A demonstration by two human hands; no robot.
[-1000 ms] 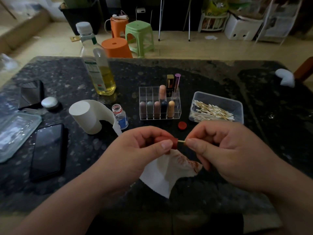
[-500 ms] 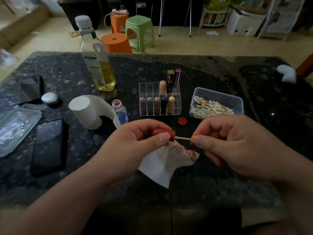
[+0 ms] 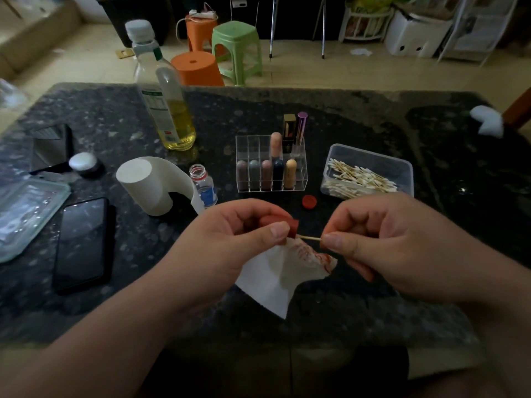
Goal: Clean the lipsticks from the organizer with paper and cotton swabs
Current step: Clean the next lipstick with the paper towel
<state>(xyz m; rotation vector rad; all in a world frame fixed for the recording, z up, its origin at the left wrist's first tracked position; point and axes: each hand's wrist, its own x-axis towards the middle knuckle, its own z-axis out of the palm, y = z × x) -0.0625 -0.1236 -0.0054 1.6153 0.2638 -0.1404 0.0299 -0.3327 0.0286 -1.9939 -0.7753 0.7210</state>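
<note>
In the middle, just above the dark table [image 3: 344, 116], the left hand [image 3: 230, 242] holds a small red lipstick [image 3: 283, 222]. The thumb and curled fingers wrap round it. A piece of paper [image 3: 275, 277] with red smears hangs from the same hand, under the lipstick. The right hand [image 3: 388, 245] pinches the thin stick of a cotton swab [image 3: 309, 238] between thumb and finger. The far end of the swab meets the end of the red lipstick. Its tip is hidden, so I cannot tell how far in it goes.

The lipstick looks small, light, hard and smooth. I think it could slip or spin in the fingers, so a snug hold round its middle is best. Any colour inside is likely soft and would smear or squash if poked hard. The swab stick is very thin and may bend or snap, so it is best held close to the working end and rubbed gently. The paper is soft and would tear easily. Its lower corner looks clean and good for wiping.

Behind the hands, the clear organizer [image 3: 250, 145] stands on the table with more lipsticks [image 3: 290, 173] upright in it. Just to its right is a clear tub [image 3: 370, 156] of swabs. A paper roll [image 3: 149, 185] stands to the left.
</note>
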